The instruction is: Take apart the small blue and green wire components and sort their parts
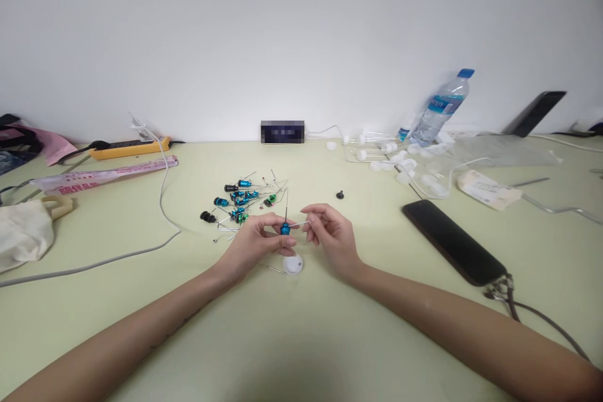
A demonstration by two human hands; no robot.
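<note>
My left hand point(264, 240) is closed on a small blue metal knob point(285, 229) with a thin dark rod rising upright from it. Between the fingertips of my right hand point(332, 235) is a thin metal pin point(298, 223), whose far end reaches the blue knob. On the table just below my hands lies a round white disc point(293, 264) with a small hole, and a thin wire lies beside it. Left of my left hand is a loose pile of blue, black and green knobs point(240, 198) with thin metal rods. A small black piece point(340, 195) stands beyond my right hand.
A black phone point(452, 242) with a strap lies at right. Behind it are white plastic caps point(405, 163), a water bottle point(443, 107) and a clear bag point(509, 151). At left are a yellow power strip point(129, 147), a grey cable point(117, 257) and a cloth bag point(23, 235).
</note>
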